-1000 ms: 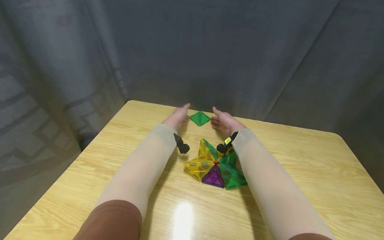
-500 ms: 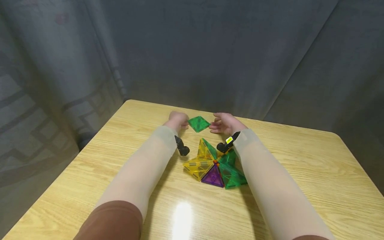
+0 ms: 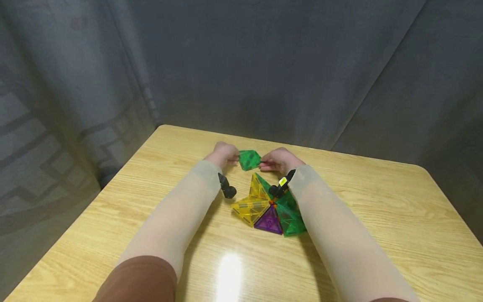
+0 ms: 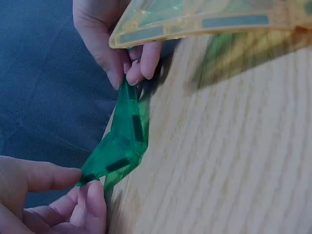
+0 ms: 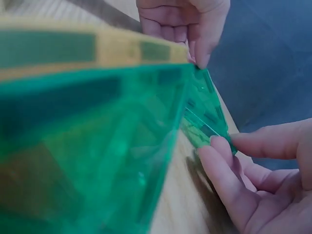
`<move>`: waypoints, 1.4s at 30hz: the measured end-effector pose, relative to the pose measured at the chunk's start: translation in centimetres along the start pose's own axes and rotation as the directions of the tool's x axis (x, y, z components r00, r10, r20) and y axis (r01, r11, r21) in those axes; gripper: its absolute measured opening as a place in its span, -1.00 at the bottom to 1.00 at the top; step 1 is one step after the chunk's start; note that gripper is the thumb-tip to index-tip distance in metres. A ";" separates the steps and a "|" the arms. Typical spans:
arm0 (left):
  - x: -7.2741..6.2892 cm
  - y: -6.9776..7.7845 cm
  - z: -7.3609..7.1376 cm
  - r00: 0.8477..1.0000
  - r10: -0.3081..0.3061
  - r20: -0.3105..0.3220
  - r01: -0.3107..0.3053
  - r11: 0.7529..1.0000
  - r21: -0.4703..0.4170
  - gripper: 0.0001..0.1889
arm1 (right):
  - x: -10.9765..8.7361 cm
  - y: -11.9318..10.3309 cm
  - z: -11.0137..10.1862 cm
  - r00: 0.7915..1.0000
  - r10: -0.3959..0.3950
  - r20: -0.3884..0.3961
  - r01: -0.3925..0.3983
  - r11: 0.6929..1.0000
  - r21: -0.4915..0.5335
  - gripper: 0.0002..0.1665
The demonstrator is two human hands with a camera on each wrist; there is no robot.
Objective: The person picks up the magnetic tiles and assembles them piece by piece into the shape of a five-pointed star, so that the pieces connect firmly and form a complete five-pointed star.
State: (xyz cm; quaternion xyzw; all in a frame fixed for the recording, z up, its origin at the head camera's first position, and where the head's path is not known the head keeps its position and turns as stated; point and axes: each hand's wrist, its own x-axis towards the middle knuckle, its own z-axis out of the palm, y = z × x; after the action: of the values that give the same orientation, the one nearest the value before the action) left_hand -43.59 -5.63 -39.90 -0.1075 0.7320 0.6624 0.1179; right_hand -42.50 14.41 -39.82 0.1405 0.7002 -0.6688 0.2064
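Two joined green magnetic tiles (image 3: 249, 160), triangles by their look, are folded along their shared edge just above the far part of the table. My left hand (image 3: 224, 154) pinches one outer tip between thumb and fingers. At the opposite tip my right hand (image 3: 281, 159) pinches the other tile. The left wrist view shows the bent pair of tiles (image 4: 129, 122) stretched between both hands. Closer to me stands a star-like build of magnetic tiles, with yellow tiles (image 3: 250, 209), a purple triangle tile (image 3: 269, 221) and green tiles (image 3: 289, 216). My right forearm hides its right side.
The build sits between my forearms, close under the right wrist's camera (image 3: 278, 191). The wooden table (image 3: 132, 218) ends at its back edge just beyond my hands, before a grey curtain (image 3: 241, 71).
The green pair lay flat like a diamond between my hands. It has come slightly nearer to me and folded, while my fingers have closed in and now pinch both its tips.
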 end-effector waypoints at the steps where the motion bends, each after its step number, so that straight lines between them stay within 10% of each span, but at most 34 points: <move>1: -0.1 0.0 0.0 1.000 -0.002 0.000 0.002 1.000 0.002 -0.58 | -0.1 0.0 0.1 1.000 0.006 0.002 -0.006 1.000 -0.008 -0.65; 9: -1.6 1.1 -0.3 1.000 0.002 0.028 -0.003 1.000 0.013 -0.71 | -1.9 -0.8 -0.2 0.999 -0.035 0.027 0.037 0.998 -0.054 -0.66; 20: -8.6 2.8 -1.3 0.967 0.157 0.198 -0.140 0.985 -0.097 -0.65 | -11.1 -1.0 -2.6 0.948 -0.281 0.148 0.289 0.957 -0.036 -0.58; 28: -15.2 -1.0 -2.1 0.927 0.169 0.336 -0.141 0.984 -0.105 -0.56 | -17.8 4.4 -2.3 0.899 -0.373 0.231 0.373 0.927 0.044 -0.59; 42: -20.0 -8.3 -2.3 0.923 0.052 0.381 0.017 0.984 -0.176 -0.19 | -22.0 13.7 0.5 0.964 -0.263 0.044 0.249 0.947 0.203 -0.34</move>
State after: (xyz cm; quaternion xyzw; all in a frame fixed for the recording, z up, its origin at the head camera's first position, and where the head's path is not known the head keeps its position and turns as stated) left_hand -22.08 -8.67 -41.22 0.0208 0.6341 0.7337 0.2430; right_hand -16.71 16.52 -41.36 0.0444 0.6357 -0.7601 0.1273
